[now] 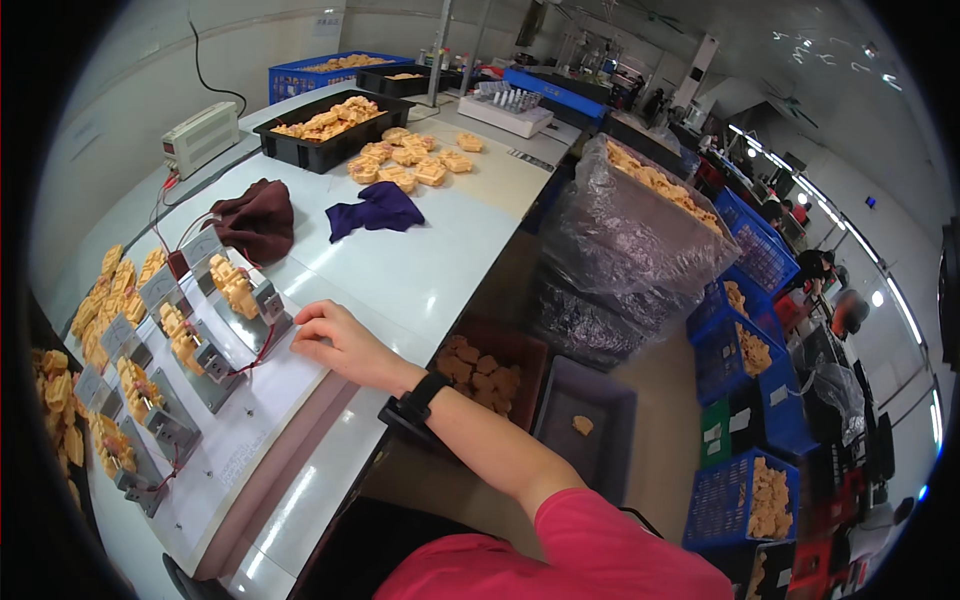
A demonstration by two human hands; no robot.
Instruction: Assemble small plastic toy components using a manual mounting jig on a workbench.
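My right hand (340,343), with a black watch (415,402) on its wrist, reaches in from the lower right. Its fingers are loosely bent and apart, with nothing visible in them. The fingertips are beside the front end of the farthest metal clamp (270,300), near the edge of a white board (240,440). Several such clamps stand in a row on the board, wired in red, each carrying a yellowish moulded piece (236,288). Another piece (183,338) sits in the neighbouring clamp. My left hand is out of view.
Loose yellowish pieces (410,155) lie by a filled black tray (335,130). A brown cloth (255,220) and a purple cloth (375,210) rest on the table. A power supply box (202,138) stands at the back left. Plastic-wrapped crates (620,230) and blue baskets (720,505) stand right.
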